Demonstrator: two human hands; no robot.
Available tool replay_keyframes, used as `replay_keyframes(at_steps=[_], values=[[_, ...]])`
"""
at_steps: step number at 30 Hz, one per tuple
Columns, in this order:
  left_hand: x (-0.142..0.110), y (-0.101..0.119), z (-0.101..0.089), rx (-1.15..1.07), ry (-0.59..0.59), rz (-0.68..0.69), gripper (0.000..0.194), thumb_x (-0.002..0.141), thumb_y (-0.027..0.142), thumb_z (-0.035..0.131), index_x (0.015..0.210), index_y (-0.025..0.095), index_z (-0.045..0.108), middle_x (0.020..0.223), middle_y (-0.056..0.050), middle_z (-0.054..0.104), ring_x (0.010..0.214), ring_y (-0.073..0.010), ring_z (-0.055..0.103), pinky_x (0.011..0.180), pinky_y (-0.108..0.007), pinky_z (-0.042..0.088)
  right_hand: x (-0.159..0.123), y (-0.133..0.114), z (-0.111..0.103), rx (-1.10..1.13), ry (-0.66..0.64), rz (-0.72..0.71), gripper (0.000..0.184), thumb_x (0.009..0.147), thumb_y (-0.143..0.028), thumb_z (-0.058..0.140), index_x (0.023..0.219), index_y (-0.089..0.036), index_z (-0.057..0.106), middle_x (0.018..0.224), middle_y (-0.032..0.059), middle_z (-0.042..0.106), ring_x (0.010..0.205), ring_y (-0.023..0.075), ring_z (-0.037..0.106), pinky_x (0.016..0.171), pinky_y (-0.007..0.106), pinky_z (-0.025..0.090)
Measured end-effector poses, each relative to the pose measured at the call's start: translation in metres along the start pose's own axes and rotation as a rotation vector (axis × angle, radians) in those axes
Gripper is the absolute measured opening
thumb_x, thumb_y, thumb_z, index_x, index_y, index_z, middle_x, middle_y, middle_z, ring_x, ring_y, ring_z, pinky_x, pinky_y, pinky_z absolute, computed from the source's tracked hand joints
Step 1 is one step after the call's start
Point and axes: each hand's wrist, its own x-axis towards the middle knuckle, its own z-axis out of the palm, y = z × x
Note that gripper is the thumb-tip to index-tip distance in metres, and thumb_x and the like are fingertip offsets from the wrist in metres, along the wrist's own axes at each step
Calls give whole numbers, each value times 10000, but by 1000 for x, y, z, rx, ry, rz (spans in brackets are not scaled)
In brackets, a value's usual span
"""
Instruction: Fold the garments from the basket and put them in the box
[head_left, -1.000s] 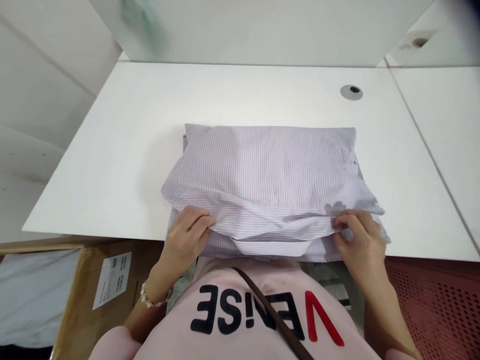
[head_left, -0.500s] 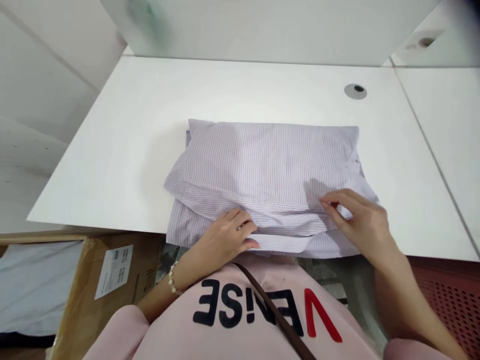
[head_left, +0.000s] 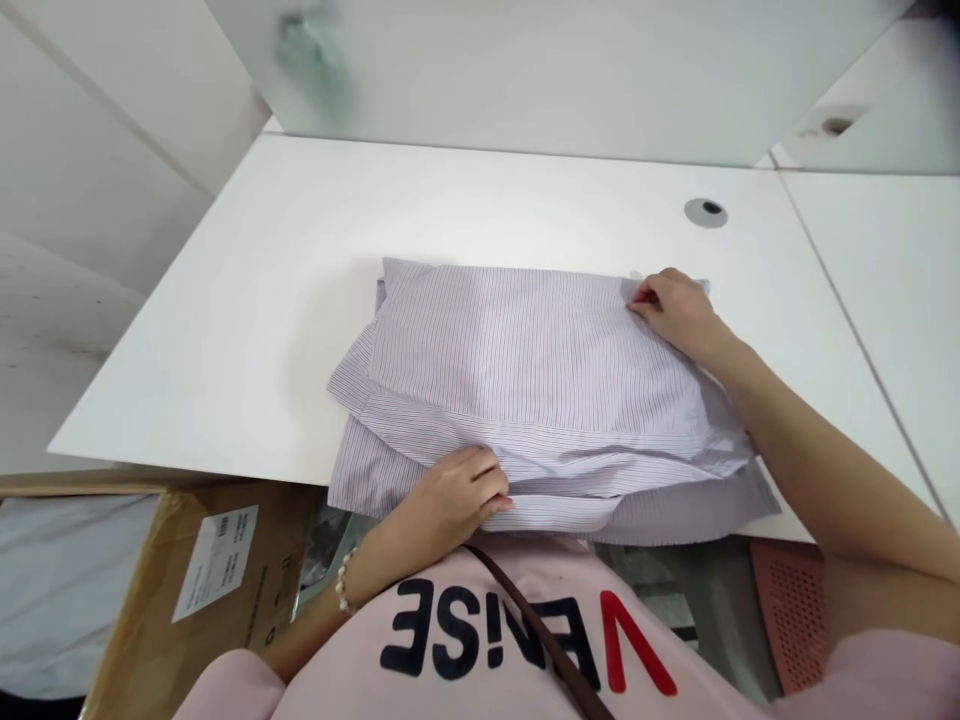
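Note:
A pale shirt point(head_left: 525, 350) with thin dark stripes lies folded in layers on the white table, its near edge hanging slightly over the table's front. A lighter band like a collar point(head_left: 559, 512) runs along the near side. My left hand point(head_left: 457, 492) rests by the left end of this band, its fingers curled and closed on the cloth. At the far right edge of the shirt, my right hand point(head_left: 673, 310) has its thumb and fingers pinched together on the fabric. What lies beneath its palm is hidden.
The white table point(head_left: 225, 300) has a round cable hole point(head_left: 706, 212) at the back right. A frosted panel point(head_left: 525, 80) stands along the rear. At the lower left is an open cardboard box point(head_left: 202, 590) holding pale cloth. A red perforated seat or basket point(head_left: 795, 610) shows at lower right.
My right hand has moved away from me, from the shirt's near right part to its far right edge. My left hand stays by the band, its fingers drawn closer together.

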Motion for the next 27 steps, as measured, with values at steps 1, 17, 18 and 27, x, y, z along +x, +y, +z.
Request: replay_keyframes(at_steps=[1,17,18,27], values=[[0,0,0,-11,-3,3,288,1050,323,451,834,173,568,868,-26,571,797,-162,535,734,-299,441,2,2,1,-13,-3,-6,142,840,-292,573,872,-175,646,983,135,619,947,288,596,903,473,502],[4,-24,-42,-74,86,-175,200,1045,281,449,1049,200,631,1092,-64,680,1058,-196,631,946,-349,520,-38,-42,-27,-40,48,-160,400,979,-370,494,1275,-111,569,1320,218,520,1219,335,537,1025,527,448],[3,-31,-44,40,161,-219,212,1041,295,454,1098,197,632,1183,-88,667,1154,-231,602,1024,-403,496,-53,-51,-27,-11,51,-212,460,992,-409,483,1339,-113,544,1370,221,496,1262,339,520,1034,522,456],[-29,-74,-57,306,150,-475,473,1034,409,440,1478,248,421,1602,-105,383,1481,-318,369,1198,-592,340,-166,-48,-12,-175,42,-160,597,1071,-493,301,1615,-251,263,1593,129,376,1451,326,397,1160,612,312]])
